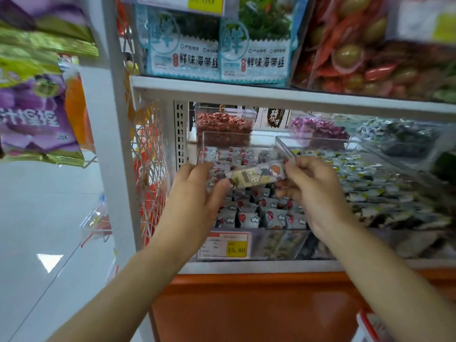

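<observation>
Over at the snack shelf, someone had a small snack packet [254, 177] held up between both hands, just above the clear bin [201, 149] on the left. The right hand [313, 188] was doing the real work, with its fingers curled and pinching the packet's right end. The left hand [197, 191] looked looser: fingers fairly straight, thumb just touching the left end, more steadying than gripping.

If it was meant to go down into that bin, my guess is the neat way was to keep the right-hand pinch and let the left guide the free end. Then lay it flat, lined up with the rows, not dropped on top. The bin walls stood close on either side, so going in level would avoid snagging the wrapper.

As for what sat where:
- The left bin was packed with little white packets [249, 218] with red and cloud prints, standing in rows, and a price tag [224, 244] was stuck on the front.
- The neighbouring bin [320, 139] held a heap of dark and pale wrapped pieces [370, 183].
- Behind them, one tub [223, 119] had red-wrapped sweets and another pile looked purple [318, 127]. It was too blurry to say more.
</observation>
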{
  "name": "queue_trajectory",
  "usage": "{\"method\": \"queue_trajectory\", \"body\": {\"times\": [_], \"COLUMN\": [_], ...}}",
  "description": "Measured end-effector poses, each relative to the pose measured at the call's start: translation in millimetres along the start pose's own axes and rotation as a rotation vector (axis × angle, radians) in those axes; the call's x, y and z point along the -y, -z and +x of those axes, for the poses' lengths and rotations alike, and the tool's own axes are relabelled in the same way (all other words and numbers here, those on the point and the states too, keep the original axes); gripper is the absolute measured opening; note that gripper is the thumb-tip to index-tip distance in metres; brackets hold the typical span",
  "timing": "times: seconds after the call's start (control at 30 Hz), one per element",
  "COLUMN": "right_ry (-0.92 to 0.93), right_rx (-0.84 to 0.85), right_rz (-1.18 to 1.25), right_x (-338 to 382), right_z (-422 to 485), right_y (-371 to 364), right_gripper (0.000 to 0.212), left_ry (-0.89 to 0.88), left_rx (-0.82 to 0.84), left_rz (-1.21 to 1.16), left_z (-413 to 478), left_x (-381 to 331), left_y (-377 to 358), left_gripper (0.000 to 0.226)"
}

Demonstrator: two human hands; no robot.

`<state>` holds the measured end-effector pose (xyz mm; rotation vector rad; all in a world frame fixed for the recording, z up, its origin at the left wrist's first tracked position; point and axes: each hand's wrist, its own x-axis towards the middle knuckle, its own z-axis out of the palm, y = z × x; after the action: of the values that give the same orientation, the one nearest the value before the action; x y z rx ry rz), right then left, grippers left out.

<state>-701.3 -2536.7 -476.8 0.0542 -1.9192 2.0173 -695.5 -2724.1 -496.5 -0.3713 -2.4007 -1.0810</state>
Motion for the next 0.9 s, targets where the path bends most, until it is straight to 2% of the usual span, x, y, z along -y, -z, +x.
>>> {"method": "queue_trajectory", "body": {"times": [0.13, 0.3, 0.4, 0.6, 0.77, 0.9], "right_ry": [-0.119, -0.215, -0.263, -0.329, -0.520, -0.641], "right_rx": [0.045, 0.104, 0.121, 0.165, 0.075, 0.132], "right_rz": [0.204, 0.396, 0.492, 0.505, 0.569, 0.627], "right_x": [-2, 1, 2, -3, -2, -3], "right_z": [-24, -31, -32, -33, -30, -29], "right_y": [6, 8, 8, 6, 7, 11], "right_gripper": [0.010, 0.010, 0.016, 0.016, 0.016, 0.018], "left_ry": [0.105, 0.383, 0.486, 0.484, 0.404, 0.447], "left_rx": [0.072, 0.071, 0.048, -0.068, -0.030, 0.025], "left_rz": [-0.317, -0.710, -0.918, -0.796, -0.723, -0.938], "left_z": [-12, -15, -15, -15, -13, -9], "left_x": [-10, -8, -11, -12, -14, -15], "left_y": [2, 5, 7, 1, 2, 6], "left_gripper": [0.013, 0.014, 0.030, 0.024, 0.019, 0.013]}}
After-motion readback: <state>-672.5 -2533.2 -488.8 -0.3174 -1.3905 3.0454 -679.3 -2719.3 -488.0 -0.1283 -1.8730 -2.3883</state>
